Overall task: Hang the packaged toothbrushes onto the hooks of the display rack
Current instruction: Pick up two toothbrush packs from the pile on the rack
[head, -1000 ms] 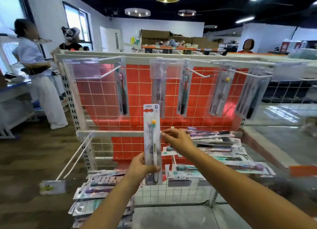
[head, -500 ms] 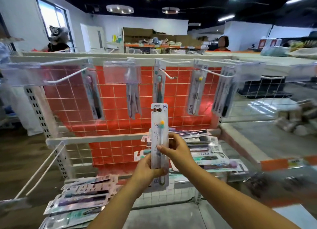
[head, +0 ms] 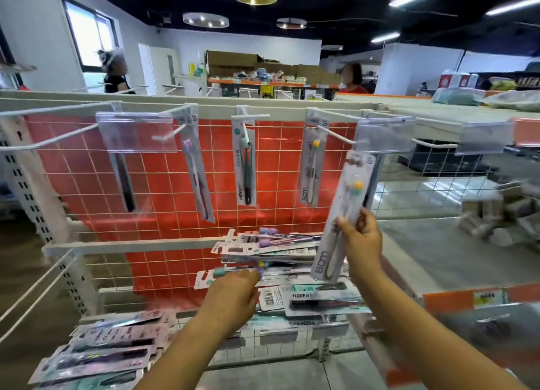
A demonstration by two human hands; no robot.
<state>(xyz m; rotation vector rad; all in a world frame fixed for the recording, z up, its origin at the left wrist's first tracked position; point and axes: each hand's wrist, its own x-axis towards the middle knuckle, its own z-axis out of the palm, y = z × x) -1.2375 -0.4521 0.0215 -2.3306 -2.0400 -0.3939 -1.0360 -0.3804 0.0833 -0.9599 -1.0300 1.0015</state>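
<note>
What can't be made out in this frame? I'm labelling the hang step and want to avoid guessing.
Head view only:
- Left hand: fingertips blurred over the toothbrush pile; grip unclear.
- Held toothbrush pack in the right hand: its hang hole is motion-blurred, so whether it is on the hook is unclear.
- Leftmost hanging pack: top hidden behind the clear label holder.

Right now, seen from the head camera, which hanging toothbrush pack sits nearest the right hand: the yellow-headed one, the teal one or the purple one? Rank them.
From the right hand:
1. Yellow-headed pack, hanging just left of it.
2. Teal pack, on the middle hook.
3. Purple pack, farther left.
</note>
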